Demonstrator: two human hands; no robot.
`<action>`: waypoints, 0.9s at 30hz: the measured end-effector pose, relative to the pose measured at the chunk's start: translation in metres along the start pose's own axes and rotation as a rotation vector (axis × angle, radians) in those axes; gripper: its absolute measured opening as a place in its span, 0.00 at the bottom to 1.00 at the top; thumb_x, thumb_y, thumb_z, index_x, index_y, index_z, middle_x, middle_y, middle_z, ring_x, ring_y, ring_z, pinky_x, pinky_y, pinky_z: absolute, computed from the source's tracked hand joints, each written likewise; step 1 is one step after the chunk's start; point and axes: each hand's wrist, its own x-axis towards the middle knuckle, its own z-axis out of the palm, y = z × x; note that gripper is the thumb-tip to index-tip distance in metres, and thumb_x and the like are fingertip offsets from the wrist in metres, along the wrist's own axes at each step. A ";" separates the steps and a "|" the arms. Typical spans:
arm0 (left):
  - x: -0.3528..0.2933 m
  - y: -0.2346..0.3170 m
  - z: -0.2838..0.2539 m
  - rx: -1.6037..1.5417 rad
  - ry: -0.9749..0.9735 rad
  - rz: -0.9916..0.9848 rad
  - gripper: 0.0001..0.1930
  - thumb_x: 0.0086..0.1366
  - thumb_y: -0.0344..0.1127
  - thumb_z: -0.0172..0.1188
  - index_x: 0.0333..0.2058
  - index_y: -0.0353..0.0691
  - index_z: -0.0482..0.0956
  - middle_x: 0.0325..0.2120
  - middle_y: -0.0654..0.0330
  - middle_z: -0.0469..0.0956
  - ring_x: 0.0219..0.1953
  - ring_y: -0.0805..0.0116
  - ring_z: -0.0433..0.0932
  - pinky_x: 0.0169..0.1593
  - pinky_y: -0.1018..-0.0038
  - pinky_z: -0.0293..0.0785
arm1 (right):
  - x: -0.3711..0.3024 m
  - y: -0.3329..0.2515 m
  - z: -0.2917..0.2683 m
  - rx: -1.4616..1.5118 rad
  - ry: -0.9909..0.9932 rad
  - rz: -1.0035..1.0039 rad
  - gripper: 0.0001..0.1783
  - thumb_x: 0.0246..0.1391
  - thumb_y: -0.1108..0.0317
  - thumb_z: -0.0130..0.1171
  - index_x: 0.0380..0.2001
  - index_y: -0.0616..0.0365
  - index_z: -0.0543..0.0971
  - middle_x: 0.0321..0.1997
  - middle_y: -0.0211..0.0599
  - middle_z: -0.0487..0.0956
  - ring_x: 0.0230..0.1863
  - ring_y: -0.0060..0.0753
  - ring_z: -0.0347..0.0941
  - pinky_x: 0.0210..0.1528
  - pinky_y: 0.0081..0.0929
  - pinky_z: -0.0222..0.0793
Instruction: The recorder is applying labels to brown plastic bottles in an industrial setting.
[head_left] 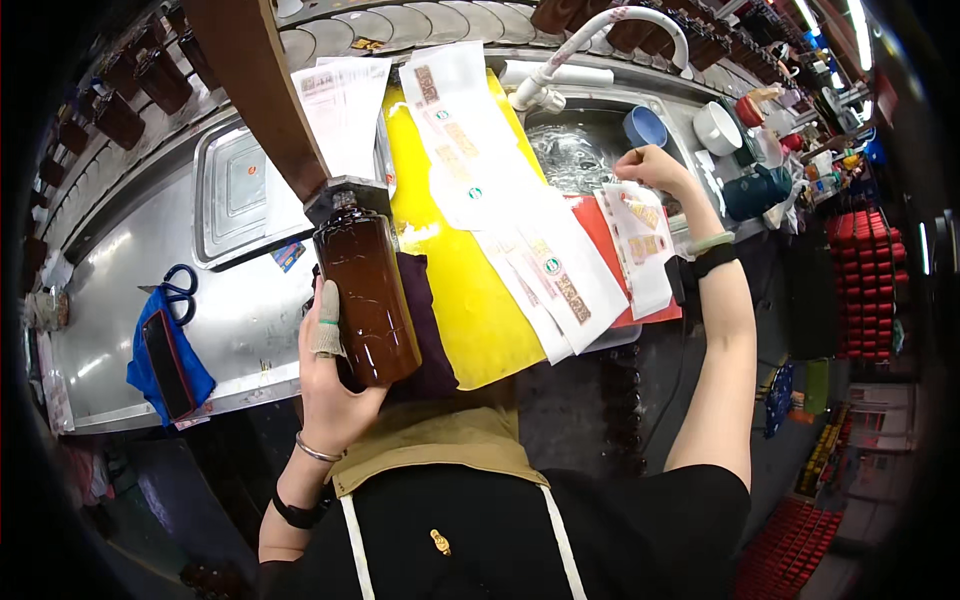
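My left hand (338, 392) is wrapped round a glossy brown bottle (366, 290), whose neck points away from me below a brown post. A beige cloth finger cover with a green band sits on one of its fingers. At the right, my right hand (655, 172) has its fingers pinched together at the far end of a small stack of printed labels (640, 250) on a red board (590, 222). What the pinch holds, if anything, is too small to make out. Long white printed label sheets (520, 235) lie fanned across a yellow board (450, 335) between my hands.
Beyond the boards is a water-filled sink (570, 150) with a curved white faucet (600, 22) and a blue cup (645, 127). A metal tray (222, 200), scissors (180, 292) and a phone (167, 365) on blue cloth lie left. A conveyor with brown bottles (160, 80) runs behind.
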 end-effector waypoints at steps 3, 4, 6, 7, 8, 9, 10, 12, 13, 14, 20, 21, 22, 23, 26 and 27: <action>0.000 0.001 -0.001 0.016 0.020 0.020 0.56 0.49 0.26 0.78 0.75 0.33 0.56 0.73 0.39 0.59 0.70 0.41 0.66 0.71 0.58 0.65 | -0.014 0.030 0.007 -0.172 -0.014 -0.082 0.41 0.47 0.66 0.75 0.65 0.65 0.76 0.64 0.52 0.80 0.64 0.41 0.77 0.65 0.33 0.72; 0.002 0.002 -0.001 -0.004 0.010 -0.009 0.56 0.49 0.26 0.78 0.75 0.34 0.56 0.73 0.39 0.59 0.70 0.41 0.66 0.71 0.58 0.64 | -0.014 0.035 0.011 -0.075 -0.065 -0.099 0.40 0.48 0.67 0.74 0.66 0.66 0.75 0.65 0.53 0.79 0.63 0.39 0.77 0.64 0.33 0.73; 0.003 0.002 -0.004 0.031 -0.015 0.025 0.56 0.49 0.27 0.78 0.75 0.35 0.56 0.73 0.38 0.59 0.70 0.41 0.65 0.71 0.58 0.64 | -0.016 0.032 0.019 0.139 -0.148 0.068 0.32 0.53 0.71 0.71 0.62 0.66 0.79 0.47 0.42 0.86 0.44 0.29 0.82 0.50 0.29 0.78; 0.007 0.004 -0.001 -0.024 -0.033 0.001 0.56 0.49 0.27 0.78 0.76 0.35 0.56 0.74 0.38 0.58 0.71 0.41 0.65 0.72 0.58 0.64 | -0.013 0.060 0.020 0.092 0.020 -0.015 0.21 0.55 0.73 0.70 0.52 0.68 0.83 0.35 0.33 0.84 0.34 0.25 0.79 0.40 0.28 0.77; 0.006 0.003 -0.003 -0.004 -0.043 0.010 0.56 0.49 0.28 0.78 0.76 0.35 0.56 0.74 0.38 0.58 0.71 0.41 0.65 0.71 0.58 0.64 | -0.011 0.058 0.024 0.156 0.056 0.010 0.12 0.57 0.74 0.69 0.43 0.68 0.85 0.32 0.31 0.82 0.29 0.23 0.77 0.35 0.27 0.74; 0.007 0.003 -0.002 -0.010 -0.036 0.025 0.57 0.49 0.29 0.79 0.76 0.35 0.56 0.74 0.37 0.57 0.71 0.41 0.65 0.72 0.57 0.63 | -0.009 0.068 0.024 0.031 0.130 -0.045 0.08 0.58 0.73 0.69 0.38 0.68 0.84 0.29 0.29 0.82 0.28 0.22 0.77 0.32 0.26 0.73; 0.005 0.001 -0.002 -0.018 -0.019 0.035 0.57 0.48 0.29 0.79 0.76 0.35 0.56 0.74 0.37 0.57 0.71 0.41 0.65 0.72 0.57 0.63 | -0.010 0.061 0.020 0.053 0.102 -0.047 0.09 0.57 0.73 0.69 0.39 0.67 0.84 0.27 0.30 0.82 0.28 0.22 0.78 0.33 0.27 0.75; 0.000 -0.003 0.000 -0.003 0.026 0.038 0.57 0.48 0.31 0.80 0.75 0.36 0.57 0.74 0.37 0.56 0.72 0.41 0.64 0.72 0.56 0.62 | -0.008 0.046 0.031 0.045 0.196 -0.043 0.08 0.57 0.72 0.69 0.38 0.66 0.85 0.26 0.31 0.83 0.29 0.22 0.80 0.34 0.26 0.76; 0.000 0.001 0.003 0.002 0.083 0.055 0.55 0.48 0.33 0.81 0.74 0.35 0.60 0.73 0.38 0.59 0.70 0.40 0.65 0.71 0.55 0.63 | -0.008 0.046 0.034 0.023 0.230 -0.037 0.10 0.56 0.69 0.70 0.38 0.64 0.87 0.28 0.33 0.85 0.30 0.23 0.81 0.36 0.27 0.77; 0.000 0.005 0.006 0.074 0.123 0.098 0.54 0.48 0.33 0.81 0.73 0.34 0.62 0.72 0.39 0.60 0.69 0.40 0.66 0.70 0.55 0.64 | -0.010 0.046 0.037 -0.002 0.283 -0.063 0.09 0.56 0.68 0.69 0.38 0.63 0.87 0.27 0.34 0.85 0.28 0.24 0.80 0.33 0.28 0.76; -0.002 -0.005 0.006 0.143 0.170 0.279 0.54 0.48 0.36 0.83 0.71 0.28 0.63 0.68 0.42 0.68 0.66 0.41 0.69 0.69 0.55 0.67 | -0.014 0.053 0.047 -0.241 0.529 -0.179 0.15 0.54 0.64 0.70 0.43 0.59 0.88 0.37 0.43 0.87 0.35 0.37 0.83 0.43 0.31 0.77; -0.006 -0.014 0.004 0.052 0.108 0.193 0.55 0.48 0.37 0.83 0.71 0.28 0.62 0.69 0.42 0.67 0.67 0.41 0.69 0.69 0.55 0.66 | -0.013 0.056 0.048 -0.402 0.647 -0.270 0.15 0.56 0.67 0.69 0.47 0.58 0.87 0.42 0.43 0.85 0.36 0.40 0.82 0.44 0.33 0.76; -0.011 -0.026 0.002 -0.032 0.051 0.103 0.56 0.47 0.37 0.83 0.72 0.27 0.61 0.70 0.41 0.65 0.68 0.42 0.68 0.70 0.56 0.66 | -0.011 0.040 0.051 -0.334 0.676 -0.326 0.15 0.56 0.68 0.69 0.47 0.58 0.86 0.43 0.43 0.84 0.38 0.41 0.82 0.45 0.34 0.76; -0.015 -0.033 -0.001 -0.113 -0.003 0.007 0.57 0.47 0.38 0.84 0.72 0.27 0.60 0.71 0.41 0.64 0.68 0.42 0.67 0.70 0.56 0.65 | -0.012 0.005 0.059 -0.263 0.697 -0.386 0.15 0.56 0.70 0.69 0.47 0.57 0.86 0.44 0.43 0.83 0.40 0.43 0.82 0.46 0.35 0.77; -0.001 -0.013 -0.005 0.039 0.048 0.125 0.58 0.47 0.37 0.84 0.73 0.27 0.59 0.73 0.42 0.60 0.69 0.43 0.66 0.71 0.57 0.64 | -0.033 -0.110 0.086 -0.059 0.638 -0.622 0.12 0.58 0.73 0.68 0.47 0.58 0.85 0.43 0.43 0.83 0.41 0.44 0.82 0.46 0.36 0.77; 0.000 -0.013 -0.001 0.040 0.114 0.158 0.54 0.48 0.34 0.81 0.71 0.28 0.61 0.71 0.40 0.60 0.68 0.40 0.65 0.71 0.53 0.63 | -0.039 -0.148 0.094 -0.040 0.557 -0.662 0.12 0.58 0.72 0.68 0.46 0.57 0.85 0.43 0.42 0.83 0.41 0.43 0.82 0.46 0.36 0.76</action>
